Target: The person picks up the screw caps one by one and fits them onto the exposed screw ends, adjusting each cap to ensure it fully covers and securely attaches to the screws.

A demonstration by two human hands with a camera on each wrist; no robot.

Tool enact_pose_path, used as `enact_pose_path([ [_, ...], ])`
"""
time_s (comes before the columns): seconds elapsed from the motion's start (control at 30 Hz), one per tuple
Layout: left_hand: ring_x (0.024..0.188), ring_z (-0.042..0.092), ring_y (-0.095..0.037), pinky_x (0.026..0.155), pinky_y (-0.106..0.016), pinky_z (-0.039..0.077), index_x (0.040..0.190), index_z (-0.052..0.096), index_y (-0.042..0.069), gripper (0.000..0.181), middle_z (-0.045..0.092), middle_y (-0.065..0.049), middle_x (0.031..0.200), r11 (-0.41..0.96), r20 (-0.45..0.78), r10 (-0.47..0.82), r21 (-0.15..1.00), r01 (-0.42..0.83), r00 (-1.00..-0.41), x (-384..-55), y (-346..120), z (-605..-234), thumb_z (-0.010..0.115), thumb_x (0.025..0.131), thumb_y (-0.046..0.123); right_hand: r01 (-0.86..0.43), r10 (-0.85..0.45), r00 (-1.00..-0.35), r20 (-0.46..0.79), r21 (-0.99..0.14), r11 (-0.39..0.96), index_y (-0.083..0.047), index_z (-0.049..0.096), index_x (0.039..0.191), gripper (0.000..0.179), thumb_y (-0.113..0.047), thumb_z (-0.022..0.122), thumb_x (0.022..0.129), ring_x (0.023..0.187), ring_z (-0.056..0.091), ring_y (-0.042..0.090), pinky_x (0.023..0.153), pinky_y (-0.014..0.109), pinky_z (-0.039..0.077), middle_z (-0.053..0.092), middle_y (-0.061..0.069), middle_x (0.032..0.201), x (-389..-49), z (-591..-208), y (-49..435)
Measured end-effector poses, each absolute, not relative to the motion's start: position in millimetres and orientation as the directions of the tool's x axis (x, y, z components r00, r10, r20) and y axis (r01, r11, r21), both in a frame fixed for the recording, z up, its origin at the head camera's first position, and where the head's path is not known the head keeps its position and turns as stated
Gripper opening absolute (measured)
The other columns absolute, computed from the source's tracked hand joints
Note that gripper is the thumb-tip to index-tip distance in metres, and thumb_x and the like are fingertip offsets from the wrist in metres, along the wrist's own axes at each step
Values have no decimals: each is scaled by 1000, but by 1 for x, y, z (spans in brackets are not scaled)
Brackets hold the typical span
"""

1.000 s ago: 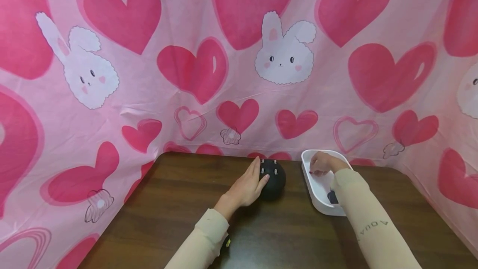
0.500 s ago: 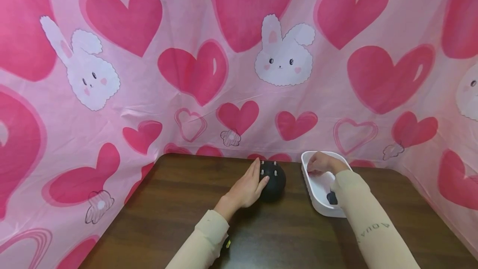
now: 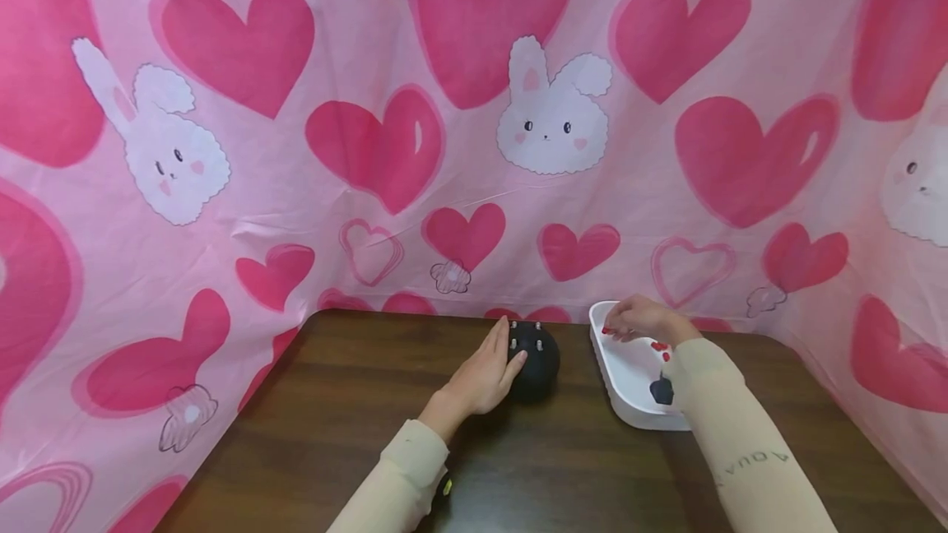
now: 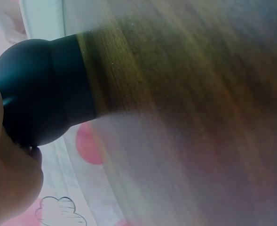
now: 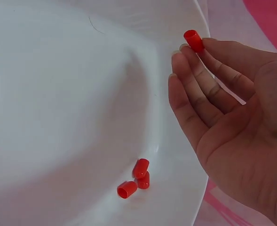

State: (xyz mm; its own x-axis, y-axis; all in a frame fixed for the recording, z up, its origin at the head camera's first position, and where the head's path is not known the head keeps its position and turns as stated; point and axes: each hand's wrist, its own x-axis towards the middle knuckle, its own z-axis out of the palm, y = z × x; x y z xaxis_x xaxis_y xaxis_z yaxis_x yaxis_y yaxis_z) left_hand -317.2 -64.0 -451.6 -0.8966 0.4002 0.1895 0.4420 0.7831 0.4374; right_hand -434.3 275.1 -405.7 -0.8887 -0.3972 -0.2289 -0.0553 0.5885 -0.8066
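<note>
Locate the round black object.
In the head view, the round black object stands on the table, right of centre, the left hand against its left side and the white tray to its right.

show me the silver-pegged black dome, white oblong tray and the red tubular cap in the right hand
Silver-pegged black dome [image 3: 536, 373]: head view, front of its body
White oblong tray [image 3: 629, 370]: head view, bare inside floor
Held red tubular cap [image 5: 196, 44]: right wrist view, side wall

Dressed in a long, cream cloth left sleeve [image 3: 388, 484] and a matching right sleeve [image 3: 741, 414], with broad, loose cuffs [image 3: 418, 444]. Marked along the right with dark capital lettering [image 3: 757, 461]. Edged on the left by a small black-and-yellow piece [image 3: 445, 486].
</note>
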Motion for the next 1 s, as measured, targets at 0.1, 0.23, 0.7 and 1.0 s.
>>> enact_pose_path([
  [0.1,157,17,-26,123,-41,25,164,5,5,84,11,-11,172,780,193,400,442,444,-896,-317,-65,-451,34,106,57,-69,-406,-889,-211,-815,575,13,65,118,28,-8,59,101,93,70,33,88,42,61,73,18,103,-433,-404,278],
  [0.23,157,17,-26,123,-41,24,164,4,5,84,11,-11,172,778,193,402,443,446,-895,-317,-64,-451,35,106,57,-96,-429,-885,-182,-830,550,15,65,118,29,-7,59,100,93,70,36,87,43,61,73,19,103,-429,-402,280],
  [0.7,157,18,-26,124,-42,24,164,5,5,83,11,-10,172,770,186,400,463,439,-898,-318,-64,-453,34,106,57,-157,-442,-886,-141,-806,571,10,68,117,27,-10,62,101,99,69,43,88,47,60,71,25,109,-419,-395,280],
  [1.0,158,15,-25,124,-42,23,165,2,8,84,7,-8,173,761,166,404,485,432,-899,-320,-65,-451,33,106,59,-196,-429,-898,-98,-785,588,9,69,115,25,-10,63,100,93,70,40,82,45,61,71,25,108,-413,-388,274],
])
